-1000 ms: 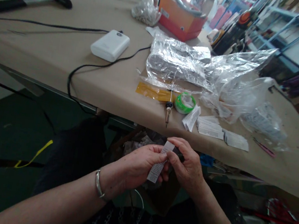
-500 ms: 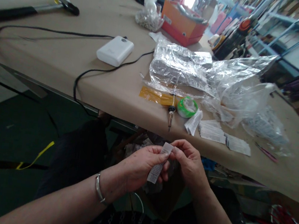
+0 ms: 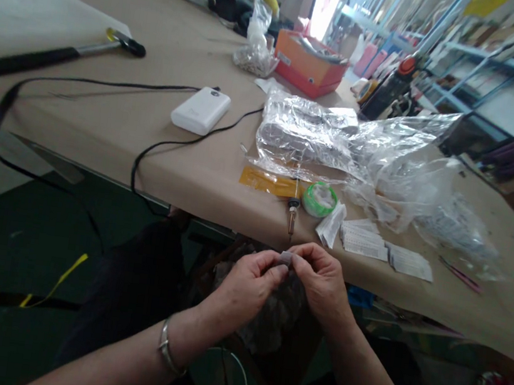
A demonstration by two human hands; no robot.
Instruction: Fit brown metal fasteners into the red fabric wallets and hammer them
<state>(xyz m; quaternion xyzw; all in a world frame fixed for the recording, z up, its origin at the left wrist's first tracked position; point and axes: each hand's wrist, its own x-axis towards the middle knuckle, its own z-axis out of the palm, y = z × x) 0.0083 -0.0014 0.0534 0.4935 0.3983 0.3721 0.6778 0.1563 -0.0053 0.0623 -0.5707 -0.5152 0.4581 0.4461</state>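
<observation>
Between my two hands is a small printed label (image 3: 285, 258), mostly covered by the fingers. My left hand (image 3: 252, 280) pinches it from the left, with a metal bangle on that wrist. My right hand (image 3: 321, 280) grips its other side between thumb and fingers. Just beyond the hands, a slim tool with a thin metal tip (image 3: 293, 213) lies pointing over the table edge. Beside it stands a green-rimmed round container (image 3: 319, 199) with whitish content. To the right lie a folded bunch of labels (image 3: 331, 224) and flat label stacks (image 3: 364, 239) (image 3: 409, 262).
Clear plastic bags (image 3: 307, 133) cover the table's middle, near an amber strip (image 3: 265, 181). A white power bank (image 3: 201, 110) with a black cable lies left. Pink tweezers (image 3: 460, 274) rest at right. An orange box (image 3: 307, 66) stands behind. Below my hands is an open carton (image 3: 292, 355) of scraps.
The label, shown lengthwise across my left fingers before, is now mostly hidden, with only a short part showing between both hands. The camera view has shifted slightly, so the table appears lower.
</observation>
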